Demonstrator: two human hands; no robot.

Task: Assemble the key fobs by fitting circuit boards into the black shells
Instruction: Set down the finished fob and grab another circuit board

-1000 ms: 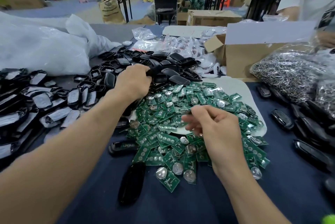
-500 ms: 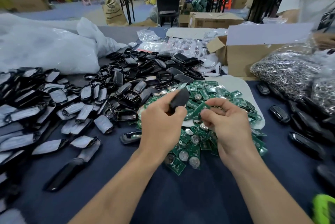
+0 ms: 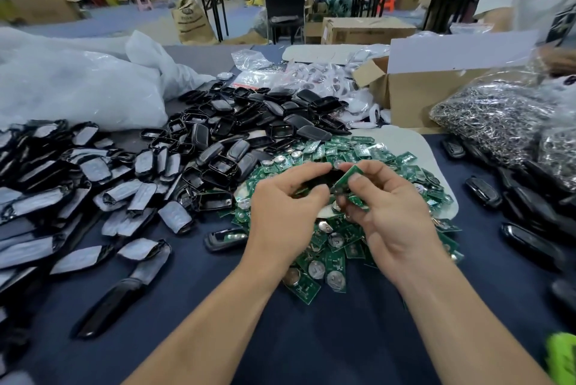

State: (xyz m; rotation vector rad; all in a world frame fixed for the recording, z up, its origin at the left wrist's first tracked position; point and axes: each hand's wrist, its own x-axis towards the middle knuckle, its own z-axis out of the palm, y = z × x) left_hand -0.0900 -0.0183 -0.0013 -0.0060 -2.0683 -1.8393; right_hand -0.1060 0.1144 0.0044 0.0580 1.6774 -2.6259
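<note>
My left hand [image 3: 285, 207] grips a black shell [image 3: 321, 179], mostly hidden by its fingers, over the pile of green circuit boards [image 3: 343, 235]. My right hand [image 3: 389, 210] pinches one green circuit board [image 3: 347, 178] tilted against the shell's right end. The two hands meet at the middle of the view. A heap of loose black shells [image 3: 243, 141] lies behind and to the left.
Wrapped shells [image 3: 78, 182] cover the left of the dark blue table. A white plastic bag [image 3: 71, 85] lies at back left, a cardboard box [image 3: 436, 95] and bags of metal rings [image 3: 498, 123] at back right. Finished black fobs [image 3: 530, 213] line the right. A person stands at far right.
My left hand took a black shell from the heap and brought it toward me. My right hand lifted one board from the pile and has moved it up against the shell.
</note>
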